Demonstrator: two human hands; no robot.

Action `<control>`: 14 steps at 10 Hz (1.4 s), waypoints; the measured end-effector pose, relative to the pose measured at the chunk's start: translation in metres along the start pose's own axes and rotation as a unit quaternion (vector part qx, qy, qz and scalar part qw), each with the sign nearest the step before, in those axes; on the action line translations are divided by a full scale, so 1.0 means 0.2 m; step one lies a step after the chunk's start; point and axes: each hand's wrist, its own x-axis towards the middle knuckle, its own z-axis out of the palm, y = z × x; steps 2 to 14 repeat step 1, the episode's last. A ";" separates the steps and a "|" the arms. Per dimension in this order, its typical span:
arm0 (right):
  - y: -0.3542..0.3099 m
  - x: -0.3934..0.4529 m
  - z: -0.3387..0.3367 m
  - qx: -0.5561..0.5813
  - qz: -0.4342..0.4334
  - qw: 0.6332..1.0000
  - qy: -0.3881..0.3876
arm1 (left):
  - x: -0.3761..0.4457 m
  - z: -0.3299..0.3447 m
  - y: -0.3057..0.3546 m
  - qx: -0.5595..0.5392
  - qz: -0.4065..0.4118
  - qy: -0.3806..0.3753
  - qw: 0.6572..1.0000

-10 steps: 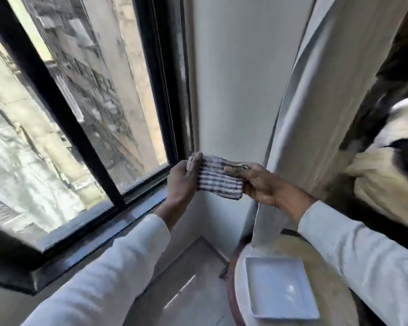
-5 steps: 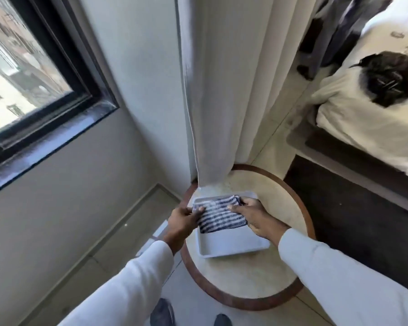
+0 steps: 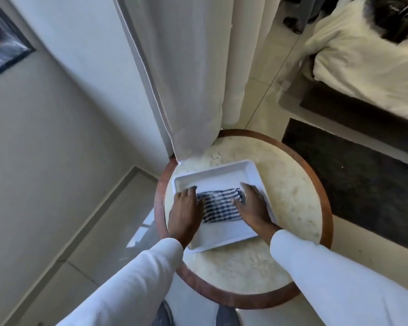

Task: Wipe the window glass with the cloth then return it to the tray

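The striped cloth lies flat inside the white tray, which sits on the round marble surface. Your left hand rests palm-down on the cloth's left edge, your right hand on its right edge. On both hands the fingers are extended and flat, pressing rather than gripping. No readable writing is visible on cloth or tray.

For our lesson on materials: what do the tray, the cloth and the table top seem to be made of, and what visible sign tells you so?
Tray: probably plastic, perhaps enamel; plain white, smooth, thin raised rim.
Cloth: woven fabric, matt; dark and white stripes, soft folded edges.
Table top: looks like polished pale stone, perhaps marble; mottled cream surface, with a reddish-brown rim that looks like wood.
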 end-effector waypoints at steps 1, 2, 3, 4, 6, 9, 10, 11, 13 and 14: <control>0.02 -0.03 0.05 -0.122 -0.120 0.981 0.088 | -0.04 0.03 -0.07 0.122 0.064 0.071 0.988; 0.02 -0.03 0.05 -0.122 -0.120 0.981 0.088 | -0.04 0.03 -0.07 0.122 0.064 0.071 0.988; 0.02 -0.03 0.05 -0.122 -0.120 0.981 0.088 | -0.04 0.03 -0.07 0.122 0.064 0.071 0.988; 0.02 -0.03 0.05 -0.122 -0.120 0.981 0.088 | -0.04 0.03 -0.07 0.122 0.064 0.071 0.988; 0.02 -0.03 0.05 -0.122 -0.120 0.981 0.088 | -0.04 0.03 -0.07 0.122 0.064 0.071 0.988; 0.02 -0.03 0.05 -0.122 -0.120 0.981 0.088 | -0.04 0.03 -0.07 0.122 0.064 0.071 0.988; 0.02 -0.03 0.05 -0.122 -0.120 0.981 0.088 | -0.04 0.03 -0.07 0.122 0.064 0.071 0.988; 0.02 -0.03 0.05 -0.122 -0.120 0.981 0.088 | -0.04 0.03 -0.07 0.122 0.064 0.071 0.988; 0.02 -0.03 0.05 -0.122 -0.120 0.981 0.088 | -0.04 0.03 -0.07 0.122 0.064 0.071 0.988; 0.02 -0.03 0.05 -0.122 -0.120 0.981 0.088 | -0.04 0.03 -0.07 0.122 0.064 0.071 0.988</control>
